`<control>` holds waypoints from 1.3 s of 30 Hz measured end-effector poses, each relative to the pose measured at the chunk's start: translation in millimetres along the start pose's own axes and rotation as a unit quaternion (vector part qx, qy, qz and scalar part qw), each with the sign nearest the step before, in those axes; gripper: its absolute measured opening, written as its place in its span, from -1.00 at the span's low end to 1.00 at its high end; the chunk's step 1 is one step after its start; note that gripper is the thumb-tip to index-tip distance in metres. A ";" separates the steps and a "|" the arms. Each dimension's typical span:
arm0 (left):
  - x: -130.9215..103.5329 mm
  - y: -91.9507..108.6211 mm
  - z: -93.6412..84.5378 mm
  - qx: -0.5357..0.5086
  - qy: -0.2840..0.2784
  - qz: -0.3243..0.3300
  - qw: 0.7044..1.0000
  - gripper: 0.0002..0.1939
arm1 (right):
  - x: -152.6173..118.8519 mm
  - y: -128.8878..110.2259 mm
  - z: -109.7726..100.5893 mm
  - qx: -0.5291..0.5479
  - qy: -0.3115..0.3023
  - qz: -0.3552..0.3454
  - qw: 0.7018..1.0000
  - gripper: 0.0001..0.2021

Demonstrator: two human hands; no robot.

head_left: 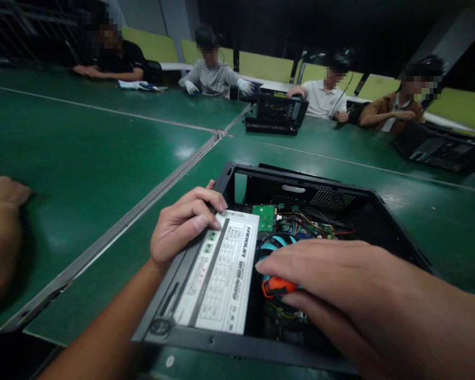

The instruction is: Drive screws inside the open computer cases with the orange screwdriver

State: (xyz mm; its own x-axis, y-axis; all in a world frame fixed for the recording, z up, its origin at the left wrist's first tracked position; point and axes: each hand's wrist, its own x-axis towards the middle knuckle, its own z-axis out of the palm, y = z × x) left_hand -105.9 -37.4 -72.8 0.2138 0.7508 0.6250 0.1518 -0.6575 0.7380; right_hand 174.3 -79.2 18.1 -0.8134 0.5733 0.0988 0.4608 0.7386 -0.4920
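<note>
An open black computer case (214,340) lies on its side before me. Inside its left part sits a power supply (229,274) with a white printed label. My left hand (186,221) is closed over the case's left rim, its fingertips resting on the power supply's far end. Over the case's interior, my right hand (332,285) is closed around an orange-and-black object (279,286), perhaps a tool handle, mostly hidden by the fingers. Close by it is a cooling fan (279,241) with bright blue blades, partly covered. Beyond lie a green circuit board (263,217) and coloured wires (301,224).
The green table (114,142) has a metal seam strip (142,211) left of the case. Another person's arm (0,232) rests at the left edge. Across the table sit several people, with a black case (279,113) and another dark case (443,148) before them.
</note>
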 end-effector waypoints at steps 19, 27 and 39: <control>-0.2 0.9 0.0 -0.008 0.008 -0.008 1.000 -0.72 | 11.8 1.3 9.6 -0.017 -0.093 0.018 0.995 -0.83; -0.1 -0.8 0.1 -0.017 0.007 -0.005 1.000 -0.73 | 6.9 -1.2 0.7 -0.029 -0.063 0.078 0.995 -0.87; -0.4 0.6 -1.9 -0.001 0.013 -0.016 1.000 -0.69 | 37.1 30.5 -41.4 -0.131 0.118 0.038 0.984 -0.80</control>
State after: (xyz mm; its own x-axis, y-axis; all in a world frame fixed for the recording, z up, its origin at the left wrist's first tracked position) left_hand -107.7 -38.0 -72.1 0.1835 0.7725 0.6079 0.1556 -0.6334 0.7580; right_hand 172.9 -20.8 42.6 -0.6822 0.6739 0.2836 0.6175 0.7388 -0.2699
